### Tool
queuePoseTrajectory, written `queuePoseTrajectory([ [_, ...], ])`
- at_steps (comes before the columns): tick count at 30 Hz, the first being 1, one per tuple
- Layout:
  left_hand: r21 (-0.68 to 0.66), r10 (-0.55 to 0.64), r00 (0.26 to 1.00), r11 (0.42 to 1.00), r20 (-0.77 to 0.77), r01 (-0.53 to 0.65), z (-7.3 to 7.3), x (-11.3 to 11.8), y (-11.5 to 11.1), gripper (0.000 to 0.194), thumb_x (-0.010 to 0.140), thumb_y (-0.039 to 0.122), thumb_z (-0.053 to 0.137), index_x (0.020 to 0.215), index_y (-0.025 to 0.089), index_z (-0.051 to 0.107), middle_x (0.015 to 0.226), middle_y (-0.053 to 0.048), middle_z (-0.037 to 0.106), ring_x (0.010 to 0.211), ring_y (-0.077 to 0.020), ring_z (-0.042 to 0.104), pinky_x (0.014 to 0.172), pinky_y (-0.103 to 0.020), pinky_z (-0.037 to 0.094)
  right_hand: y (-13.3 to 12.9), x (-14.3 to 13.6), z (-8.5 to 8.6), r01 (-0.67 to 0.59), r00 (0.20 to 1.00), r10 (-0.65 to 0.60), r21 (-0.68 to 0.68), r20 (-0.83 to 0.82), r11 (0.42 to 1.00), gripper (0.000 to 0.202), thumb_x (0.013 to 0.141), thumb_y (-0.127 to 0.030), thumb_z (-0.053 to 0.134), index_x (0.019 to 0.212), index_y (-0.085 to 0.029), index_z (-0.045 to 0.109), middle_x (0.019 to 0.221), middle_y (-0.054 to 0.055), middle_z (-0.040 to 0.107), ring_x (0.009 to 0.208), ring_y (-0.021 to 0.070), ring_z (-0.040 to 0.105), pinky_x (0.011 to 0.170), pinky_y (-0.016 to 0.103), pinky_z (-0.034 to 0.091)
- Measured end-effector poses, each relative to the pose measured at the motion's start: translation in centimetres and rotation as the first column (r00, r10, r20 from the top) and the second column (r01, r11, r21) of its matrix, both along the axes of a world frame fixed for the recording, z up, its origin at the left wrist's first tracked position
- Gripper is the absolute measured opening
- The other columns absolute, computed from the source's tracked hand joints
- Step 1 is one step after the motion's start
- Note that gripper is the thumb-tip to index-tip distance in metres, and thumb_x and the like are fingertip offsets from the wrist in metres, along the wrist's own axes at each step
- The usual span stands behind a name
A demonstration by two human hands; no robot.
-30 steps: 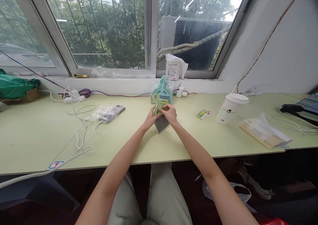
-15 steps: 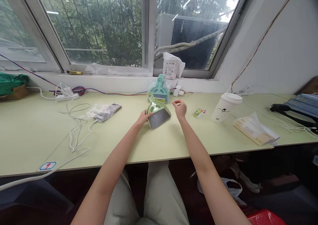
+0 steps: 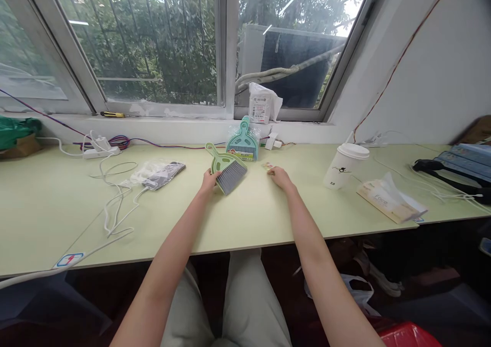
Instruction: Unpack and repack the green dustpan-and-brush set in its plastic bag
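Observation:
My left hand (image 3: 209,180) is closed on the left edge of a light green dustpan (image 3: 218,164) that has a small brush with grey bristles (image 3: 231,177) nested in it. The set is tilted, its handle pointing up and to the left. My right hand (image 3: 282,177) pinches a small printed card (image 3: 267,166) in green, yellow and pink, low over the table; the fingers partly cover it. Behind them, a teal dustpan and brush set (image 3: 244,143) in clear wrapping leans against the wall, with a printed label on its lower part.
A lidded white paper cup (image 3: 343,168) and a tissue pack (image 3: 387,199) stand to the right. On the left lie a grey packet with clear plastic (image 3: 164,175), white cables (image 3: 115,209) and a power strip (image 3: 102,150). A wrapped white box (image 3: 263,104) rests on the sill.
The printed card has gone from lying right of my right hand to being held in its fingers, further left. My left hand has shifted the green dustpan and brush leftward.

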State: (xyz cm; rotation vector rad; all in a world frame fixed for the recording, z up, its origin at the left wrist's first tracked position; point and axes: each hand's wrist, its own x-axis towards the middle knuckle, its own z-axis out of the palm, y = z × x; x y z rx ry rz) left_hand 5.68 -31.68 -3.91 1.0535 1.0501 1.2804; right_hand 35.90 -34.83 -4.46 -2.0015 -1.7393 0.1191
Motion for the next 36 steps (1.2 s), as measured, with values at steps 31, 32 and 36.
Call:
queuePoseTrajectory([
  [31, -0.257, 0.117, 0.972, 0.965, 0.205, -0.062, -0.5, -0.5, 1.1, 0.029, 0.073, 0.011, 0.068, 0.098, 0.017, 0.055, 0.074, -0.001, 0.063, 0.066, -0.013, 0.063, 0.067, -0.029, 0.056, 0.9, -6.6, 2.1, 0.005, 0.926, 0.122, 0.336, -0.358, 0.942, 0.051, 0.092, -0.053, 0.038, 0.124, -0.019, 0.059, 0.123, 0.01, 0.064, 0.116, 0.0262, 0.057, 0.094, 0.038, 0.044],
  [32, -0.24, 0.085, 0.974, 0.97, 0.208, -0.033, -0.5, -0.2, 0.9, 0.027, 0.074, 0.011, 0.068, 0.097, 0.016, 0.055, 0.075, -0.001, 0.063, 0.066, -0.0132, 0.063, 0.068, -0.029, 0.056, 0.7, -7.2, 2.6, -0.019, 0.91, 0.19, 0.419, -0.37, 0.908, 0.054, 0.093, -0.054, 0.034, 0.129, -0.02, 0.055, 0.129, 0.008, 0.061, 0.123, 0.0251, 0.053, 0.098, 0.039, 0.042],
  [36, -0.096, -0.071, 0.968, 0.991, 0.239, 0.096, -0.5, 0.9, 0.0, 0.021, 0.077, 0.022, 0.07, 0.094, 0.015, 0.058, 0.083, -0.005, 0.067, 0.076, -0.0153, 0.064, 0.074, -0.029, 0.055, -0.6, -11.1, 2.7, -0.147, 0.937, 0.27, 0.45, -0.221, 0.881, 0.055, 0.094, -0.053, 0.032, 0.14, -0.025, 0.043, 0.149, 0.005, 0.04, 0.142, 0.0236, 0.026, 0.114, 0.047, 0.022],
])
